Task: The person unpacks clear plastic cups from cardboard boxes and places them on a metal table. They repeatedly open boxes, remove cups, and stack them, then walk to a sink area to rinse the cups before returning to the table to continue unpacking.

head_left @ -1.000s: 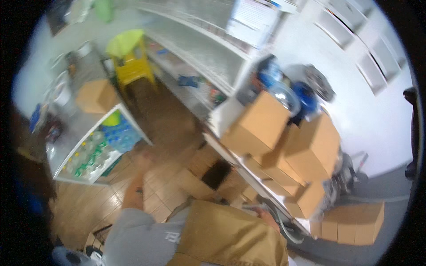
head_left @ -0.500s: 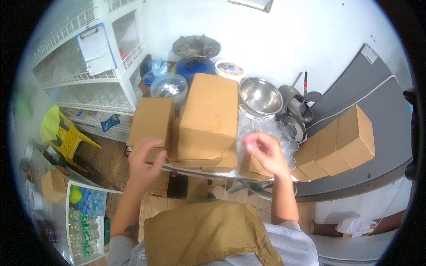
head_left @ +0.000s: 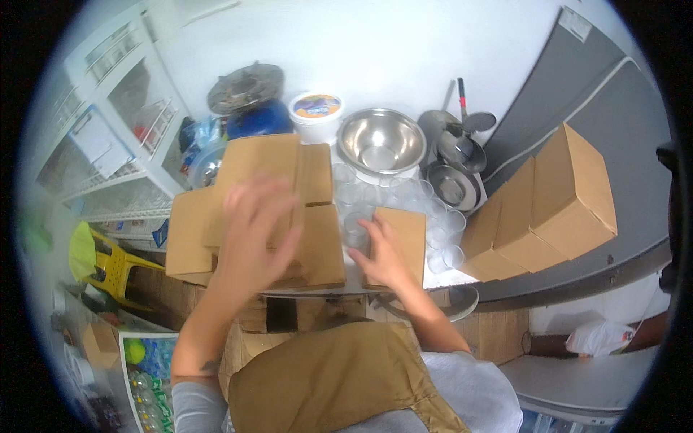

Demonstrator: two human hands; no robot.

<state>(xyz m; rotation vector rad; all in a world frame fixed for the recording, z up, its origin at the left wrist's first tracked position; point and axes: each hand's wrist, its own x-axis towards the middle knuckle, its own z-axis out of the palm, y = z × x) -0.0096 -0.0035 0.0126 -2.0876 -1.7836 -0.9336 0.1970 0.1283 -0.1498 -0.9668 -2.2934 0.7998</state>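
Observation:
My left hand (head_left: 256, 234) is raised in front of the tall cardboard box (head_left: 263, 155); its fingers are blurred, with the thumb apart from them. Whether it touches the box is hard to tell. My right hand (head_left: 386, 256) lies over the left part of a small cardboard box (head_left: 408, 242), fingers spread and bent, thumb past the box's left side. Beside its fingertips stands a clear plastic cup (head_left: 354, 229). More brown boxes are stacked around the tall one, including a box on the left (head_left: 189, 234) and a box on the right (head_left: 323, 249).
Several clear cups (head_left: 446, 257) crowd the table behind and beside the small box. At the back are a steel bowl (head_left: 382, 141), a white tub (head_left: 316, 119) and pans (head_left: 455, 186). A row of boxes (head_left: 538, 209) lines the right; a yellow chair (head_left: 126, 267) stands left.
The view has shifted, with the table's things now farther left. My right hand has come down onto the small box. My left hand has moved up and right, in front of the tall box.

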